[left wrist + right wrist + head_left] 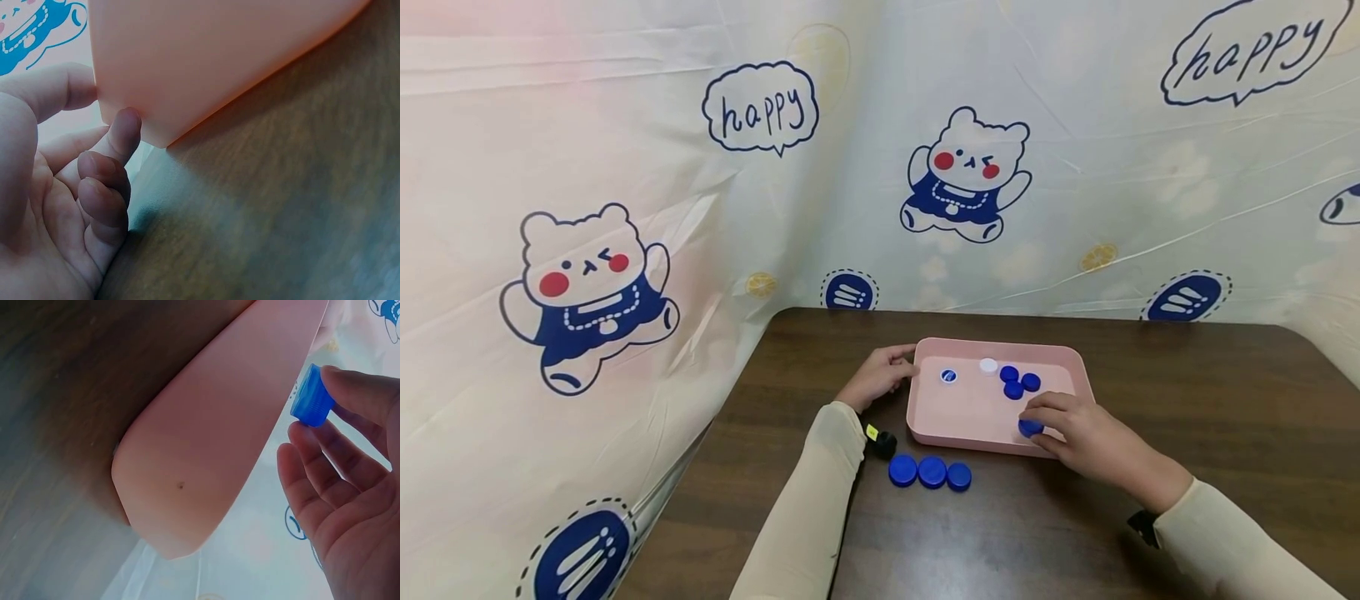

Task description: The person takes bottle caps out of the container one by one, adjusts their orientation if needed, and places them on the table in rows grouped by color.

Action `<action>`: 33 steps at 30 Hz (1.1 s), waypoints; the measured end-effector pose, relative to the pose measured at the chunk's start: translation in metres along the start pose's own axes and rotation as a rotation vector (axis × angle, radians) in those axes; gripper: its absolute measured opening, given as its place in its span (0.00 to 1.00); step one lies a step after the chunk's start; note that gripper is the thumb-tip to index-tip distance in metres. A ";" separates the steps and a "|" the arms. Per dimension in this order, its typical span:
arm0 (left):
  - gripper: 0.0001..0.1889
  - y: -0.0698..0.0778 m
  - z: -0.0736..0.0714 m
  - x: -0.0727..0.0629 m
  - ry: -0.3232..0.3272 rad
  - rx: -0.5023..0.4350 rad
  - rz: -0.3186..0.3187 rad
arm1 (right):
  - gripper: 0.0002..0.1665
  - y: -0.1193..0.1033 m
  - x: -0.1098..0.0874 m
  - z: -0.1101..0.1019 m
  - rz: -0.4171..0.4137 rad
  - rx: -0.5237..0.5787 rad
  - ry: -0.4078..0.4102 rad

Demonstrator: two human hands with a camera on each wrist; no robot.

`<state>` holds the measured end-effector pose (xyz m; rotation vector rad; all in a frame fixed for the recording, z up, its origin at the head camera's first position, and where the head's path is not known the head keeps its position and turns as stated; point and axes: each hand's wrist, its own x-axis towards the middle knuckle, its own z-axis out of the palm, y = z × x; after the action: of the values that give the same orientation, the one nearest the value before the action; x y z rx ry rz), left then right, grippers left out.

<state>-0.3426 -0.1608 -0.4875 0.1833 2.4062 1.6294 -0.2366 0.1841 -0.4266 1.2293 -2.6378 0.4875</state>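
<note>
My right hand (1078, 433) pinches a blue bottle cap (314, 400) between thumb and fingertips, over the near right part of the pink tray (962, 417). The right wrist view shows the cap's ribbed side, tilted, near the tray's rim. On the tray's left side, my left hand (880, 377) touches the wall near the far corner with thumb and fingertips, its other fingers loosely bent. Inside the tray sit three blue caps (1013, 390) in a cluster, a white cap (988, 367) beside them and a white-rimmed disc (949, 377) with a blue face.
Three more blue caps (932, 472) lie in a row on the brown wooden table (1037, 533), in front of the tray. Next to them, a black wrist device (883, 444) with a yellow label is at my left cuff. A printed curtain (865, 167) hangs behind the table.
</note>
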 end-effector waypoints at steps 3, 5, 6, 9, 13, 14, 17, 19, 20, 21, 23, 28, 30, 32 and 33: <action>0.28 0.001 0.000 0.001 0.000 0.003 0.001 | 0.18 -0.001 0.000 0.000 -0.027 0.000 0.029; 0.28 0.000 0.000 0.001 -0.001 0.006 0.000 | 0.18 -0.001 0.000 0.000 -0.045 -0.002 0.046; 0.28 0.000 0.000 0.001 0.000 0.006 -0.002 | 0.19 -0.002 0.000 0.001 -0.055 -0.003 0.054; 0.28 -0.001 0.001 0.001 0.001 0.005 -0.008 | 0.19 -0.002 -0.001 0.001 -0.078 -0.002 0.069; 0.27 -0.002 0.001 0.000 0.006 0.006 -0.010 | 0.20 -0.004 -0.001 0.002 -0.106 0.004 0.086; 0.27 -0.001 0.001 0.000 0.007 0.008 -0.010 | 0.21 -0.005 -0.001 0.001 -0.110 0.005 0.091; 0.27 0.000 0.001 0.000 0.009 0.009 -0.009 | 0.21 -0.006 -0.002 0.001 -0.114 0.005 0.098; 0.27 0.001 0.001 0.000 0.010 0.009 -0.012 | 0.20 -0.007 -0.002 0.002 -0.111 0.008 0.096; 0.28 0.001 0.001 0.000 0.011 0.009 -0.015 | 0.20 -0.007 -0.003 0.002 -0.111 0.010 0.094; 0.28 0.002 0.001 0.000 0.011 0.010 -0.017 | 0.20 -0.007 -0.003 0.002 -0.112 0.013 0.091; 0.28 0.002 0.001 0.000 0.011 0.012 -0.022 | 0.20 -0.008 -0.004 0.002 -0.112 0.018 0.087; 0.27 0.002 0.001 0.000 0.011 0.009 -0.022 | 0.20 -0.009 -0.006 0.003 -0.103 0.034 0.082; 0.27 0.002 0.001 0.000 0.011 0.008 -0.018 | 0.20 -0.009 -0.007 0.003 -0.097 0.042 0.076; 0.28 0.002 0.001 0.000 0.011 0.008 -0.014 | 0.16 -0.009 -0.008 0.004 -0.097 0.050 0.075; 0.28 0.001 0.001 0.000 0.011 0.011 -0.013 | 0.16 -0.009 -0.008 0.005 -0.101 0.050 0.082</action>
<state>-0.3425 -0.1589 -0.4867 0.1608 2.4201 1.6163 -0.2243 0.1823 -0.4317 1.3202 -2.4964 0.5769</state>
